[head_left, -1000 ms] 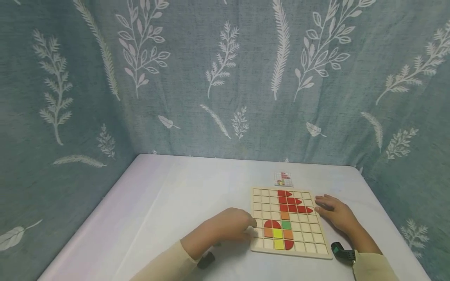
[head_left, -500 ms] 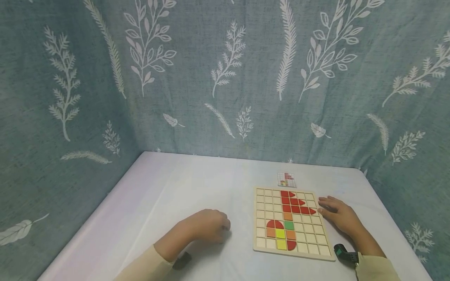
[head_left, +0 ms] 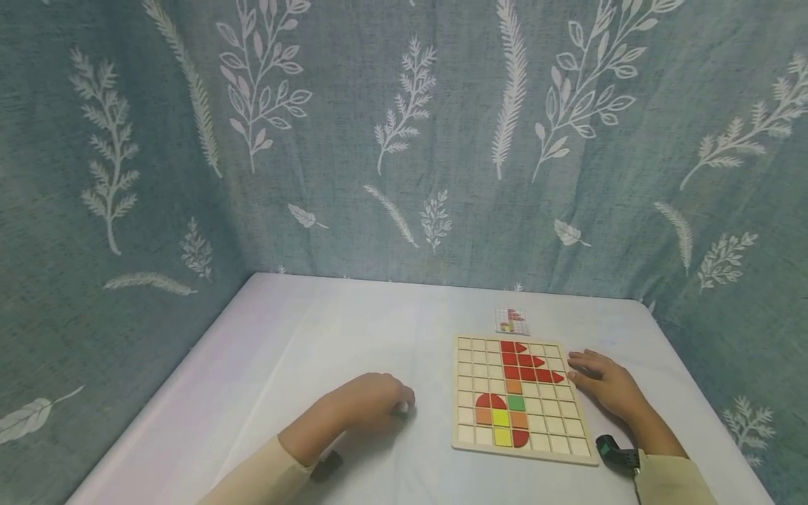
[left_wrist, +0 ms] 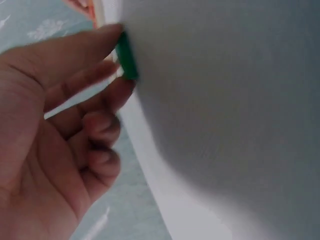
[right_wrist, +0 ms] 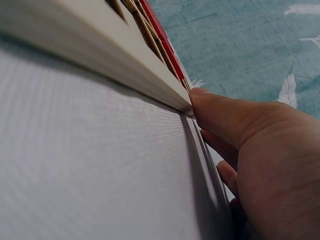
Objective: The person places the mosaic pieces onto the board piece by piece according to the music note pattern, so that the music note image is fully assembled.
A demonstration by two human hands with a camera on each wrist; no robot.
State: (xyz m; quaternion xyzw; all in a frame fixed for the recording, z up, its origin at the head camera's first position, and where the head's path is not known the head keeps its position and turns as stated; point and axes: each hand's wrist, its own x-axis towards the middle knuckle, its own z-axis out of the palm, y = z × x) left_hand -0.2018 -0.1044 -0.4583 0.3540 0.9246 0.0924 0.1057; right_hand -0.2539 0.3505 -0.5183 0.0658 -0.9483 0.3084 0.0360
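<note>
My left hand [head_left: 374, 401] is low over the white table, left of the wooden grid board [head_left: 558, 426]. In the left wrist view, a small green tile [left_wrist: 127, 59] is pinched between its thumb and a fingertip, with the other fingers curled behind. On the board, red, orange, yellow and green tiles sit in the grid, among them a green square [head_left: 515, 403] and pointed red pieces. My right hand [head_left: 602, 382] rests at the board's right edge. Seen from the right wrist, its thumb [right_wrist: 215, 111] touches the board's side and the fingers lie loosely below.
A small pattern card [head_left: 511, 321] with a coloured grid picture lies just behind the board. The white table [head_left: 353, 322] extends to the left, backed by a leaf-patterned curtain [head_left: 341, 140]. A dark strap device [head_left: 615, 452] is at the right wrist.
My left hand has moved left, away from the board's left edge, and a green tile now shows at its fingertips. The right hand stays at the board's right side.
</note>
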